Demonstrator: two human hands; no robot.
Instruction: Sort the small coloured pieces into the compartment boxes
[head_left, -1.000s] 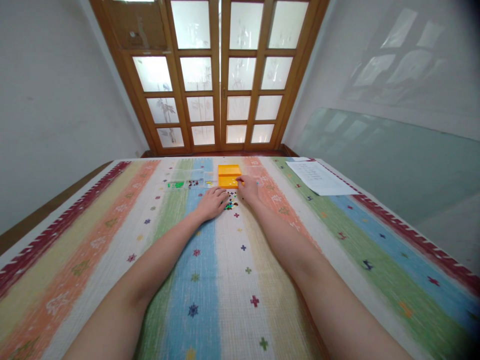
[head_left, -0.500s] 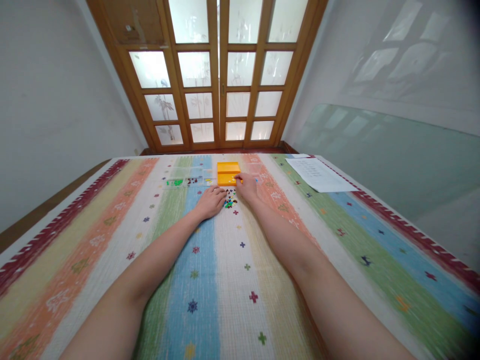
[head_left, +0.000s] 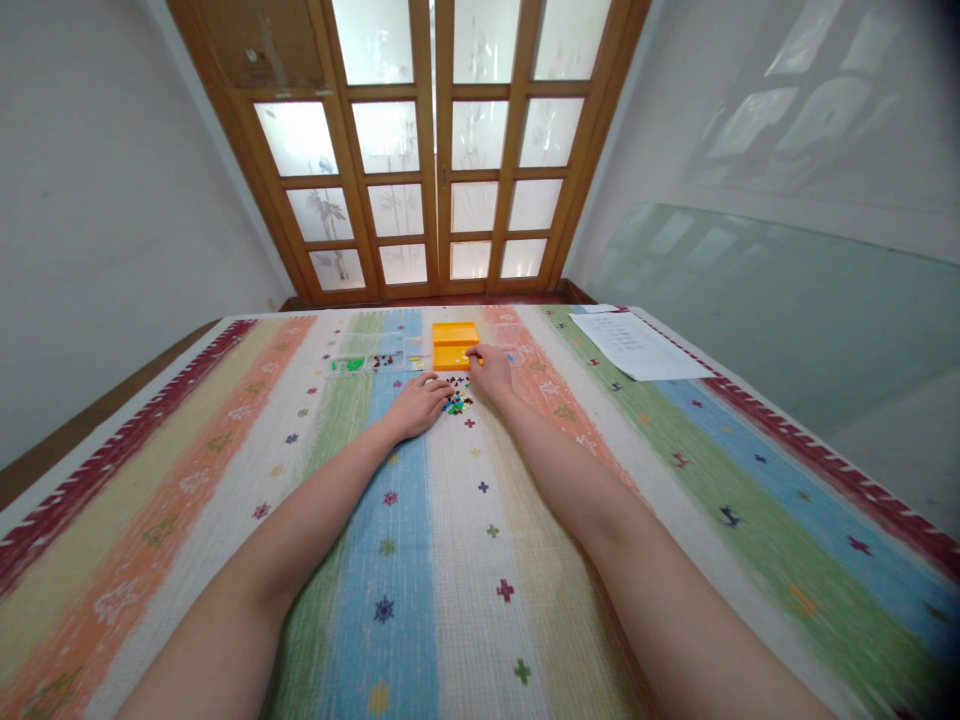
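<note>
A small pile of mixed coloured pieces (head_left: 457, 403) lies on the striped tablecloth. My left hand (head_left: 420, 405) rests palm down at the pile's left edge, fingers stretched out and holding nothing visible. Behind the pile stands an open orange-yellow box (head_left: 455, 333), with a few pale pieces in its front half. At this box's right front corner is my right hand (head_left: 493, 372), thumb and fingertips pinched together; whatever they hold is too small to make out.
Clear compartment boxes stand left of the orange-yellow box, holding green pieces (head_left: 349, 365), dark red pieces (head_left: 386, 361) and yellow ones (head_left: 415, 362). Another clear box with blue pieces (head_left: 511, 357) is partly behind my right hand. A printed paper sheet (head_left: 637, 347) lies at the far right.
My left hand has drawn slightly left along the pile's edge. My right hand stays pinched at the box's corner. The view has shifted a little.
</note>
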